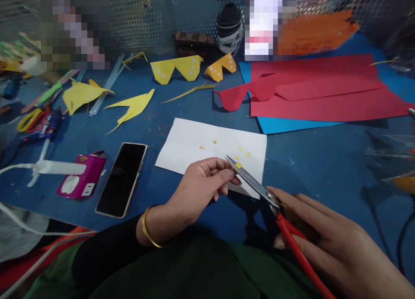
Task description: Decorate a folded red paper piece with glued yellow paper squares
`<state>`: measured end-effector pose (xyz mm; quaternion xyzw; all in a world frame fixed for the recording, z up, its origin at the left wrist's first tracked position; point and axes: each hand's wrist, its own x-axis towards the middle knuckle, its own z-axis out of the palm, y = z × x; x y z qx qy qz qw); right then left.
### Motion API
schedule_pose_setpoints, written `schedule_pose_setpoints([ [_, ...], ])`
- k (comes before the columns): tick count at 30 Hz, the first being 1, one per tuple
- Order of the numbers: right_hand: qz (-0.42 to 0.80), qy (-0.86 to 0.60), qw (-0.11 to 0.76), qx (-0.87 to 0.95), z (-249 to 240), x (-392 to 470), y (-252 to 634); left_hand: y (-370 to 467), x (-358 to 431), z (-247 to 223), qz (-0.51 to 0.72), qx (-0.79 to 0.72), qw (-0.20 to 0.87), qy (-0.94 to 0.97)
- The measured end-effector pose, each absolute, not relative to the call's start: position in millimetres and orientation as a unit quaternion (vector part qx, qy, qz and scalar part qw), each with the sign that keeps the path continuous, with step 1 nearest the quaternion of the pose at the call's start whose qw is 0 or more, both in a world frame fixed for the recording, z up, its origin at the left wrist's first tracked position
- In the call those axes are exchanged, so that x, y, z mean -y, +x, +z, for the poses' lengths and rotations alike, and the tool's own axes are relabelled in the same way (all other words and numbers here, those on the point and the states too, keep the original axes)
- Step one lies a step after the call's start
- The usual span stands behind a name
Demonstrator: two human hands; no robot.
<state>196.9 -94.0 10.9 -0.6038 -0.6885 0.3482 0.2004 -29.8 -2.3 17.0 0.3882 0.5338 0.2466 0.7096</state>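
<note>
Left hand: the left hand [197, 184] reaches in from 7 o'clock, wrist with a gold bangle [147, 230] bent, fingers curled inward, thumb and fingertips pinched together just beside the blade tips; whether a scrap sits in the pinch, I cannot tell.
Right hand: the right hand [327, 238] enters from 5 o'clock, palm down, fingers wrapped through the red handles, grasping the red-handled metal scissors [275, 208].
Scissors: blades nearly closed, pointing to 10 o'clock, tips over the near edge of the sheet.
Sheet: the white creased paper sheet [194, 145] lies flat on the blue surface [324, 160], at 12 o'clock from the left hand.
Scraps: tiny yellow paper squares [240, 154] scattered on the sheet.
Phone: a black smartphone [122, 178] lies at 9 o'clock from the left hand.
</note>
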Motion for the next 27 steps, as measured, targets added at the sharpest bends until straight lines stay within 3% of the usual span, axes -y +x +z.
schedule_pose_setpoints([
  [11, 0.373, -0.607, 0.225, 0.665, 16.1, 96.0, 196.1, -30.4, 2.3, 15.7, 0.272, -0.531, 0.712, 0.370],
  [22, 0.314, -0.602, 0.212, 0.703, 9.4, 97.4, 198.8, -31.3, 2.2, 15.6, 0.327, -0.521, 0.717, 0.328],
  [27, 0.361, -0.596, 0.201, 0.688, 11.9, 94.8, 195.6, -29.0, 1.6, 17.4, 0.331, -0.525, 0.713, 0.326],
])
